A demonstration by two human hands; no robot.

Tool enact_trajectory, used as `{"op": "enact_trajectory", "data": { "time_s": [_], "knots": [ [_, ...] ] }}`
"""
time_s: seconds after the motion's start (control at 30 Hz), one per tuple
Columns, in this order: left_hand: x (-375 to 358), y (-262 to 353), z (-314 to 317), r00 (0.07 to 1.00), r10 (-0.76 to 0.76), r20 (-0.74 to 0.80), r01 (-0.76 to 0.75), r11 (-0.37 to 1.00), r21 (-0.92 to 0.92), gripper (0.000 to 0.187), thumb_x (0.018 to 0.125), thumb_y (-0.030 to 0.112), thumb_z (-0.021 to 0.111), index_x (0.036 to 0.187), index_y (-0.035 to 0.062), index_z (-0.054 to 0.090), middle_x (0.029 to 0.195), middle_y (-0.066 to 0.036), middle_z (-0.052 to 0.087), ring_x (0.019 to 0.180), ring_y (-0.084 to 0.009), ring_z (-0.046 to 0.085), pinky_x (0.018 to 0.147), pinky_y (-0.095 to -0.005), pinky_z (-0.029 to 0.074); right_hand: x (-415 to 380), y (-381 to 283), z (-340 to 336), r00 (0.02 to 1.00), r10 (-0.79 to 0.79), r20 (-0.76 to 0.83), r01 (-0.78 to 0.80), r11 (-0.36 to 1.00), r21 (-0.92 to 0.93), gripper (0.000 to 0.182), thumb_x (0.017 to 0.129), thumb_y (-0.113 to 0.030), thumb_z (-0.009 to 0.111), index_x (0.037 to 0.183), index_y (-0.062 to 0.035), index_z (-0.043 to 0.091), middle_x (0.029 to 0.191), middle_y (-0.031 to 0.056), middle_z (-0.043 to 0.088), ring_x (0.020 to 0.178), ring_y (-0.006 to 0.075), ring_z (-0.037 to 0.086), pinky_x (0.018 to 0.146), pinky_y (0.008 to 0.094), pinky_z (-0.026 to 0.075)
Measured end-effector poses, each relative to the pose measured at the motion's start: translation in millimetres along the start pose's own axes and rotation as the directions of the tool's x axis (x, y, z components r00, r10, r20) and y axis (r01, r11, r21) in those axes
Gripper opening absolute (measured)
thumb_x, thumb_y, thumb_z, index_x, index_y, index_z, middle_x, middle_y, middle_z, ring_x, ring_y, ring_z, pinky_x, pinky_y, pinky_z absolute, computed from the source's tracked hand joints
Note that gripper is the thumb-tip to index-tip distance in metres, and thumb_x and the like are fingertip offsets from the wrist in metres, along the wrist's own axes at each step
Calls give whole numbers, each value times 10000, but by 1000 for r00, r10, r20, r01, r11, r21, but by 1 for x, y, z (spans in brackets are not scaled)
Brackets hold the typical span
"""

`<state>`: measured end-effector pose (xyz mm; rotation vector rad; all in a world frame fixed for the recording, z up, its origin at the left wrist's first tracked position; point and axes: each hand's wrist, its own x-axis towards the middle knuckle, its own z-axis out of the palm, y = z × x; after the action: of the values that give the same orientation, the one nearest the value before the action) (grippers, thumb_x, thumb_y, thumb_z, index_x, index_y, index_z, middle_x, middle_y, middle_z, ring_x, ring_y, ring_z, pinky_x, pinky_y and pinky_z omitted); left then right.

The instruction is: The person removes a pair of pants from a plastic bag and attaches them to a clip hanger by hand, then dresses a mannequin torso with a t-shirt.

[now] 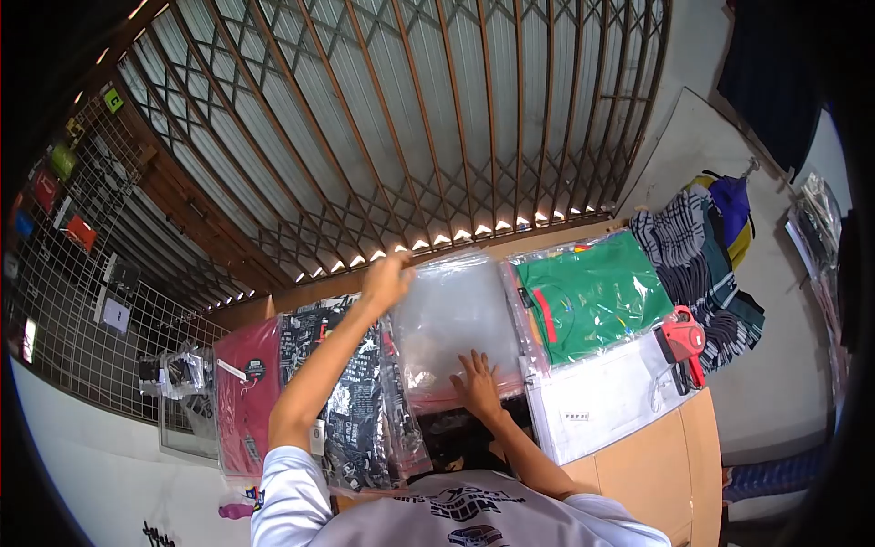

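Observation:
My right hand [478,383] lies spread and flat on the lower part of a stack of clear plastic bags [456,314]. My left hand [389,281] is by the upper left corner of that stack, its fingers curled together; whether a bag edge is between them is hidden. Left of the bags lies a black garment with white print [354,415] in clear plastic. To their right is a bagged green garment [592,296] with a red strip, its lower edge over a white sheet-like pack [588,401].
A bagged maroon garment [248,392] lies at the left. A red and black tape dispenser [682,342] rests at the right by hanging striped clothes [697,255]. A folding metal gate [410,128] stands behind the table; a wire grid [77,301] is at left.

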<state>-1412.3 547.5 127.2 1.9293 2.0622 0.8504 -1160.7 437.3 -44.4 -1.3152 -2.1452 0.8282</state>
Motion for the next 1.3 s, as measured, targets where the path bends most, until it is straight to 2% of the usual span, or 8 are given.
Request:
{"op": "enact_trajectory", "data": {
  "time_s": [0.07,0.17,0.3,0.5,0.83,1.13,1.2,1.3],
  "knots": [
    [-31,5,16,941,270,203,-269,963,-35,359,859,275,647,1109,19,651,1077,-223,671,1044,-371,637,904,-445,499,4,2,2,1000,20,23,-20,1000,5,524,897,-301,621,1353,-75,494,1465,240,395,1371,474,313,1082,681,201],
    [-101,10,53,762,140,632,-180,984,-1,448,853,421,636,1016,7,684,967,-230,691,927,-398,665,832,-468,514,11,9,8,999,8,32,-9,999,51,487,892,-245,623,1327,-60,506,1441,233,430,1353,470,346,1084,672,209],
    [-142,53,53,227,-134,965,-235,954,187,590,846,543,631,879,-41,707,878,-216,700,870,-367,679,781,-459,524,21,13,12,996,-79,-39,84,980,181,454,874,-168,619,1299,-45,519,1380,237,489,1314,472,391,1077,673,213],
    [-154,49,74,179,-157,971,-278,939,203,684,854,618,579,925,-49,713,896,-205,705,840,-355,679,759,-437,527,1,-15,-19,979,1,-202,-29,990,-135,532,849,-163,639,1336,-15,485,1448,300,362,1348,505,308,1080,667,211],
    [-150,44,86,119,-106,987,-280,950,136,749,858,647,547,1083,-59,657,993,-210,694,948,-372,657,833,-460,503,-15,7,-8,960,84,-267,-130,979,-158,586,849,-194,645,1355,27,447,1453,347,313,1352,555,253,1073,672,207],
    [-222,115,-10,583,408,703,-222,912,-345,614,959,399,564,1403,8,397,1319,-226,549,1196,-334,559,1013,-377,437,-95,-14,-11,982,-31,-186,26,999,-24,545,805,-97,655,1312,-10,475,1435,280,369,1352,502,298,1085,660,217],
    [-257,123,-26,459,382,802,390,725,-568,555,994,277,548,1449,23,358,1387,-180,509,1271,-253,507,1052,-346,411,-127,-21,-13,977,-45,-210,40,999,-27,533,792,-101,683,1286,-16,502,1413,258,409,1328,466,351,1084,608,273],
    [-329,115,-21,492,453,743,518,534,-669,487,1018,171,503,1460,29,353,1363,-158,527,1253,-200,505,1053,-323,405,-173,-18,0,956,-55,-290,55,998,-8,440,808,-79,675,1222,-2,549,1334,257,491,1208,454,469,1031,478,386]
  ]
}}
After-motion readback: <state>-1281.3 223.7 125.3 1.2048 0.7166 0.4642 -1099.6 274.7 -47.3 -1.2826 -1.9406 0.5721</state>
